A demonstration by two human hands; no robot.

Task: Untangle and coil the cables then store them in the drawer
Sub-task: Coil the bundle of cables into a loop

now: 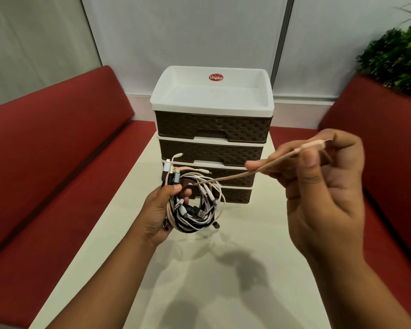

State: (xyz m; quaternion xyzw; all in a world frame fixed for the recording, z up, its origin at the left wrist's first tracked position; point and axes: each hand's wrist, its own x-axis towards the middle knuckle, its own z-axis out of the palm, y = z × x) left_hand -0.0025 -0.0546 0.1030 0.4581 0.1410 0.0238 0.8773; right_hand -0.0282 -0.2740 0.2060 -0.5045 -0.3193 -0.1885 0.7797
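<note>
— Standing at the far edge of the tabletop (259, 245), what is that?

— A drawer unit (212, 148) with a white tray top, a red "Uniplus" sticker (216, 77) on the tray's back wall, and dark woven-look drawer fronts stacked below it. All the drawers I can see are shut. The cables and the hands cover part of the lower fronts.

— And around it?

— Red benches (57, 150) run along both long sides of the tabletop, and a green plant (399, 51) sits above the right one. Pale panelled walls close off the back.

— Where are the cables?

— Above the middle of the tabletop, just in front of the unit. The left hand (160, 212) is closed around a tangled bundle of cables (195, 205), white, black and pinkish ones looped together, with several plugs sticking up above the fist and one dangling below.

— The right hand?

— The right hand (323, 184) is raised and nearer the camera. Thumb and fingers pinch a pink braided cable (266, 169) near its plug end; the plug pokes out past the fingers. The cable runs taut, down and left, into the bundle.

— The surface?

— Plain off-white, with soft shadows of the arms and the bundle across it.
</note>
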